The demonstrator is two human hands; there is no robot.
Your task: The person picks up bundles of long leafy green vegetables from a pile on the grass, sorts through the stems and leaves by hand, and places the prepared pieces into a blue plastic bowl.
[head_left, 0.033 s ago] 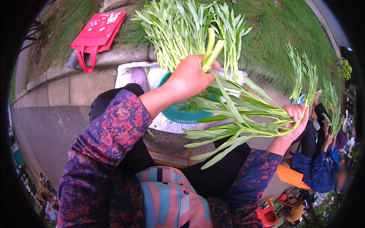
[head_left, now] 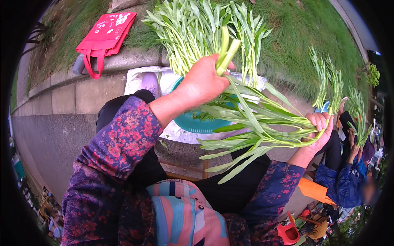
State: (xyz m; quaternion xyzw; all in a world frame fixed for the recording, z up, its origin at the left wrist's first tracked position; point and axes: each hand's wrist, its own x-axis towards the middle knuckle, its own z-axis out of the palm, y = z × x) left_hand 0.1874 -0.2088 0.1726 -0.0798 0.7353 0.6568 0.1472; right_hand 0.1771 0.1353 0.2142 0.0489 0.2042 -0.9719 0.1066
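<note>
My left hand [head_left: 205, 78] is closed around thick, pale green water spinach stalks [head_left: 227, 51], cut ends pointing up; long leaves trail from below the fist toward the right. Lower and to the right, my right hand [head_left: 320, 133] grips a bunch of water spinach [head_left: 269, 133], its narrow leaves fanning left over my lap. Beneath my left hand sits a teal basin [head_left: 201, 126] with leafy greens in it, partly covered by my arm and the leaves. It rests on a white sheet [head_left: 172, 133]. A big heap of water spinach [head_left: 191, 30] lies beyond the basin.
A red bag [head_left: 108, 35] lies on the stone kerb at left, a grey bottle [head_left: 79, 64] beside it. My purple shoe [head_left: 151, 84] is on the sheet. At right, a person in blue patterned clothing [head_left: 342, 184] handles similar greens. A red stool [head_left: 288, 231] stands lower right.
My left hand has shifted slightly up and to the left with its stalks. My right hand and its bunch have hardly moved.
</note>
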